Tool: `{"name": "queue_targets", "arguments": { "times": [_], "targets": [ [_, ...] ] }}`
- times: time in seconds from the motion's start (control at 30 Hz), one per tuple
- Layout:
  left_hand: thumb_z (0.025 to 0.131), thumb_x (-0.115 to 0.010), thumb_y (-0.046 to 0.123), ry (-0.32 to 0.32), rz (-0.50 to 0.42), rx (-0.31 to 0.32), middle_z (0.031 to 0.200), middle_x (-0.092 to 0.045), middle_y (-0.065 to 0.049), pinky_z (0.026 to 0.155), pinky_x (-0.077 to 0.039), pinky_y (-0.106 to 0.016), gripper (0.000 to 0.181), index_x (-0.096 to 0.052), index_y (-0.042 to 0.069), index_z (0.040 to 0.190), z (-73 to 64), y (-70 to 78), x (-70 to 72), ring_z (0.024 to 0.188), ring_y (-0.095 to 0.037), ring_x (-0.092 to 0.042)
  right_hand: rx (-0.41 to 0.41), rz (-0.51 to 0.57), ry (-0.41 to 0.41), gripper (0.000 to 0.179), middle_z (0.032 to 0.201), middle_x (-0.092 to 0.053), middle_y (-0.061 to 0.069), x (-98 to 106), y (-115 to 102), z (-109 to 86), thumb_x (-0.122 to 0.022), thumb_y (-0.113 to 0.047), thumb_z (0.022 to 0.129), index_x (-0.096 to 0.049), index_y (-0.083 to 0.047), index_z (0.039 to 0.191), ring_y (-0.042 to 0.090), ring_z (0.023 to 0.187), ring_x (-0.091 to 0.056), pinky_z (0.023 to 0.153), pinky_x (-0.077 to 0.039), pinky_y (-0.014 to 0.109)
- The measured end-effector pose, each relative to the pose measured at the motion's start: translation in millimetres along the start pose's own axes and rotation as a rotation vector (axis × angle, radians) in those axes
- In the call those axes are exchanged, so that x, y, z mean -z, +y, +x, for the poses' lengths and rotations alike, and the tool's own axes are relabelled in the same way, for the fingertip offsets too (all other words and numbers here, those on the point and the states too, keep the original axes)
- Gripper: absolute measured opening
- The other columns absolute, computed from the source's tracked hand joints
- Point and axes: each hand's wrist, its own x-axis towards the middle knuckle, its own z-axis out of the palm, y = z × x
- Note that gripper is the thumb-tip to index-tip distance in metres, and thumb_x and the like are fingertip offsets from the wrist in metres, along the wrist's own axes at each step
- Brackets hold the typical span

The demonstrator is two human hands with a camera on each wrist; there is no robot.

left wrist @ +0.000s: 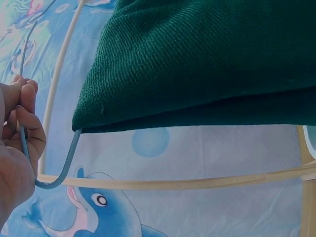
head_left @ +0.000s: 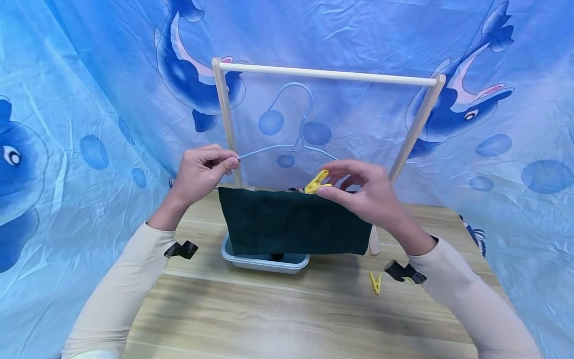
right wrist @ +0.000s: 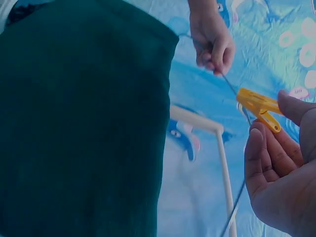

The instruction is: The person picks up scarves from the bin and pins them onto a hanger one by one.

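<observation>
A light blue wire hanger (head_left: 273,146) is held up in front of the rack, its hook upright. My left hand (head_left: 206,169) pinches the hanger's left arm near its end, and in the left wrist view the wire (left wrist: 68,160) bends round below the fingers. Dark green cloth (head_left: 293,224) is folded over the hanger's lower bar, which it hides. Thumb and fingers of my right hand (head_left: 358,187) pinch a yellow clothespin (head_left: 316,182), close above the cloth's top edge. The right wrist view shows that clothespin (right wrist: 254,101) overlapping the wire.
Behind the hanger stands a rack with a white crossbar (head_left: 327,74) and wooden legs. A pale basin (head_left: 264,265) sits under the cloth, partly hidden. Another yellow clothespin (head_left: 375,283) lies on the wooden table (head_left: 269,314), at the right. Blue dolphin-print curtains (head_left: 103,60) surround the table.
</observation>
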Motion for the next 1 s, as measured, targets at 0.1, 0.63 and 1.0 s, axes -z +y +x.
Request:
{"name": "queue_targets", "arguments": {
  "times": [0.1, 0.63, 1.0],
  "targets": [
    [0.088, -0.072, -0.01, 0.002, -0.004, -0.004, 0.073, -0.064, -0.004, 0.051, -0.038, -0.021, 0.01, -0.079, -0.005, 0.093, -0.6, -0.6, -0.4, 0.062, -0.011, -0.053, 0.03, 0.004, -0.028, 0.039, 0.101, -0.075, 0.003, -13, -3, 8.6, -0.084, -0.005, 0.083, -0.073, -0.005, 0.12, 0.011, 0.086, -0.068, 0.069, -0.058, 0.026],
    [0.089, -0.073, -0.008, 0.005, -0.004, 0.008, 0.074, -0.065, -0.007, 0.052, -0.038, -0.021, 0.009, -0.079, -0.005, 0.095, 0.6, -0.1, -5.6, 0.063, -0.012, -0.052, 0.063, 0.006, -0.007, 0.024, 0.097, -0.078, 0.003, -66, -2, 42.7, -0.086, -0.018, 0.084, -0.075, -0.006, 0.102, 0.008, 0.081, -0.07, 0.065, -0.056, 0.028],
    [0.09, -0.072, -0.007, -0.006, 0.008, 0.002, 0.075, -0.064, -0.005, 0.052, -0.037, -0.022, 0.009, -0.079, -0.004, 0.095, 2.4, -0.7, -8.1, 0.063, -0.012, -0.051, 0.098, 0.095, 0.081, 0.014, 0.089, -0.078, 0.007, -98, 4, 62.3, -0.084, -0.012, 0.085, -0.079, -0.002, 0.093, 0.009, 0.063, -0.065, 0.058, -0.055, 0.026]
  ]
}}
